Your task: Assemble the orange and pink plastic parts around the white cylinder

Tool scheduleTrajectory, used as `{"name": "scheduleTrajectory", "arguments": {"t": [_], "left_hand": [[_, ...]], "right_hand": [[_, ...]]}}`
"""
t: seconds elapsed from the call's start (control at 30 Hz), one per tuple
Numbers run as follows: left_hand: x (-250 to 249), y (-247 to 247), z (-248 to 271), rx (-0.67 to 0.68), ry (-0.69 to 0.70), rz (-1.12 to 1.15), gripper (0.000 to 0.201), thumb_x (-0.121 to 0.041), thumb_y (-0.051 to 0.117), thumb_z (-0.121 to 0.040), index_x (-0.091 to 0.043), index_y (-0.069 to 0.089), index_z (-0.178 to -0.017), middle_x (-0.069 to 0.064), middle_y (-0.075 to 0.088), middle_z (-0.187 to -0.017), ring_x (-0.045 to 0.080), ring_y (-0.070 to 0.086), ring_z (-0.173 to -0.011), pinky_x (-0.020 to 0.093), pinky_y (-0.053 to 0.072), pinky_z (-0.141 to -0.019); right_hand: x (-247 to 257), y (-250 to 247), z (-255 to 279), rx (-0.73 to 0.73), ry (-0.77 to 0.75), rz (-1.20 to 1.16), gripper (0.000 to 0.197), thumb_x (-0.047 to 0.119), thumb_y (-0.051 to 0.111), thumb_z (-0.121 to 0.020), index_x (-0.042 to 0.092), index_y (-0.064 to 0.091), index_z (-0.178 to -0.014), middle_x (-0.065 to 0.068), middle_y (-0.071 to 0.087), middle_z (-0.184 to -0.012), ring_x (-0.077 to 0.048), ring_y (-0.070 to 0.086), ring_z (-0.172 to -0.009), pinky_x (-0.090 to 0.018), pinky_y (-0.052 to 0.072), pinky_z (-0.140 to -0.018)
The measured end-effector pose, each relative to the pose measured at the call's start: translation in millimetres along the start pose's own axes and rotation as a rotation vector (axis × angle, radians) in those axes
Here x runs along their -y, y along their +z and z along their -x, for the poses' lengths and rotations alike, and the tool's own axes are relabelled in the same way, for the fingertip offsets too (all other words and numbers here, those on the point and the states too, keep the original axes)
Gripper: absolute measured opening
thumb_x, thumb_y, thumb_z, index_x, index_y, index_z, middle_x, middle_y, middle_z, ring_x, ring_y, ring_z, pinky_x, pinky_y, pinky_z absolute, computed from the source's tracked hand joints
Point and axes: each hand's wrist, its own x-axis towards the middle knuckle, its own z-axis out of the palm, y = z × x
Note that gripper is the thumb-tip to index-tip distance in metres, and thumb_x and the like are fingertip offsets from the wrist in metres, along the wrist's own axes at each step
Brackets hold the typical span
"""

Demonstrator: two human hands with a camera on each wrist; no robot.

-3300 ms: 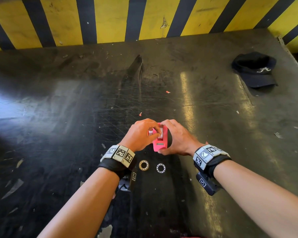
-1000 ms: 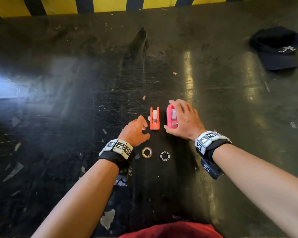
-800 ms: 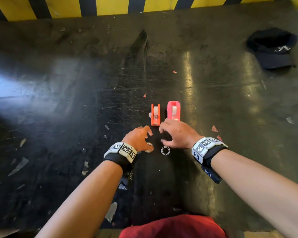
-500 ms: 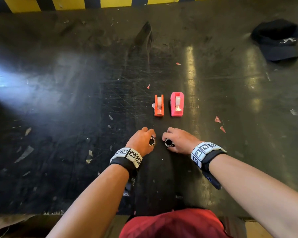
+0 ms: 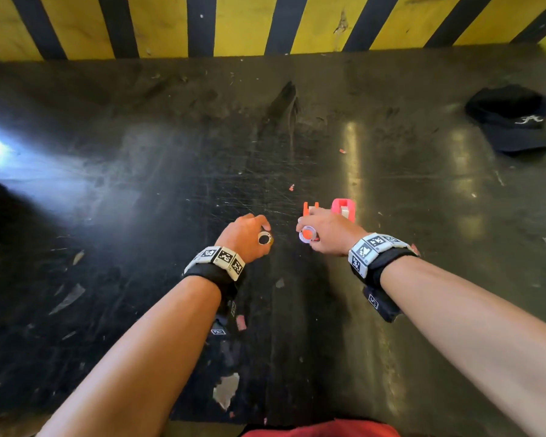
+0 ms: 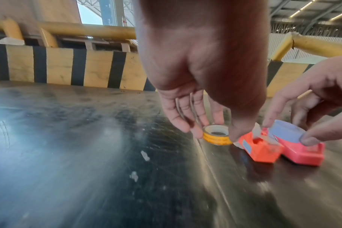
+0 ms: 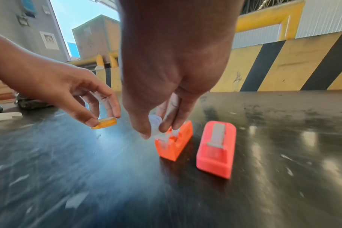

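Note:
An orange plastic part (image 5: 309, 207) and a pink plastic part (image 5: 344, 209) stand side by side on the black table (image 5: 139, 216). My left hand (image 5: 259, 230) pinches a yellow-edged tape roll (image 5: 264, 238) just above the table, left of the orange part. In the left wrist view the yellow-edged roll (image 6: 216, 135) lies flat between my fingertips. My right hand (image 5: 309, 227) pinches a white roll (image 5: 308, 236) right over the near end of the orange part. The right wrist view shows this white roll (image 7: 155, 125) against the orange part (image 7: 174, 143), with the pink part (image 7: 217, 151) untouched beside it.
A dark cap (image 5: 511, 121) lies at the far right of the table. A yellow and black striped wall (image 5: 265, 23) bounds the far edge. Small scraps and chips (image 5: 224, 389) are scattered over the scratched surface near me.
Both hands let go of the plastic parts and each picked a roll off the table. My right hand carried its white roll forward to the orange part; my left lifted the yellow-edged roll.

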Motion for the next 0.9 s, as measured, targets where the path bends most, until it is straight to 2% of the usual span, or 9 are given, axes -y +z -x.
{"name": "scheduleTrajectory", "arguments": {"t": [0.07,0.13,0.23,0.33,0.47,0.63,0.9], "left_hand": [[8.4,-11.7,-11.1,-0.026,0.003,0.009,0.038,-0.033,0.072,-0.086,-0.023,0.065,-0.122,0.008,0.065,-0.115,0.031,0.065,-0.107,0.044,0.054,-0.095],[16.0,-19.7,-21.8,-0.031,0.005,0.012,0.037,-0.032,0.072,-0.086,-0.023,0.065,-0.122,0.008,0.065,-0.116,0.032,0.065,-0.108,0.045,0.054,-0.096],[26.1,-25.1,-37.9,-0.019,0.0,0.017,0.038,-0.031,0.072,-0.087,-0.023,0.064,-0.123,0.008,0.065,-0.118,0.031,0.064,-0.108,0.046,0.055,-0.095],[35.0,-24.3,-55.2,-0.007,-0.009,0.03,0.037,-0.031,0.072,-0.087,-0.021,0.065,-0.122,0.008,0.066,-0.117,0.031,0.065,-0.107,0.046,0.055,-0.095],[44.7,-18.1,-79.0,0.019,-0.049,0.042,0.034,-0.03,0.07,-0.088,-0.021,0.066,-0.12,0.008,0.066,-0.117,0.032,0.067,-0.104,0.049,0.057,-0.093],[56.2,-1.1,-94.9,0.065,-0.084,0.007,0.038,-0.033,0.073,-0.086,-0.025,0.064,-0.122,0.006,0.064,-0.119,0.032,0.067,-0.108,0.049,0.057,-0.093],[60.4,2.4,-86.4,0.037,-0.097,0.029,0.06,-0.041,0.079,-0.082,-0.028,0.053,-0.134,0.002,0.063,-0.129,0.028,0.066,-0.114,0.05,0.056,-0.097]], "right_hand": [[9.0,-8.5,-17.2,-0.037,0.033,-0.001,0.038,0.01,0.072,-0.088,0.027,0.069,-0.122,0.0,0.056,-0.118,-0.031,0.067,-0.1,-0.035,0.053,-0.078],[16.2,-12.7,-33.9,-0.05,0.041,-0.013,0.039,0.011,0.072,-0.087,0.027,0.069,-0.122,0.0,0.057,-0.119,-0.033,0.068,-0.096,-0.039,0.054,-0.081],[24.0,-12.7,-57.3,-0.047,0.027,0.052,0.033,0.019,0.075,-0.087,0.027,0.07,-0.119,0.004,0.057,-0.109,-0.031,0.068,-0.097,-0.037,0.053,-0.078],[26.2,-5.7,-81.5,-0.034,0.014,0.123,0.03,0.026,0.075,-0.088,0.027,0.069,-0.118,0.008,0.053,-0.101,-0.027,0.067,-0.101,-0.032,0.043,-0.08],[22.3,5.1,-108.9,0.019,0.034,0.168,0.033,0.029,0.073,-0.088,0.03,0.068,-0.121,0.002,0.063,-0.115,-0.027,0.066,-0.106,-0.04,0.041,-0.091],[17.7,16.6,-127.0,0.044,0.01,0.211,0.033,0.032,0.071,-0.091,0.03,0.066,-0.124,0.001,0.064,-0.117,-0.027,0.065,-0.108,-0.04,0.038,-0.087],[23.7,16.9,-118.8,0.026,-0.021,0.218,0.046,0.031,0.073,-0.092,0.028,0.06,-0.135,-0.001,0.061,-0.126,-0.027,0.062,-0.116,-0.045,0.042,-0.095]]}}
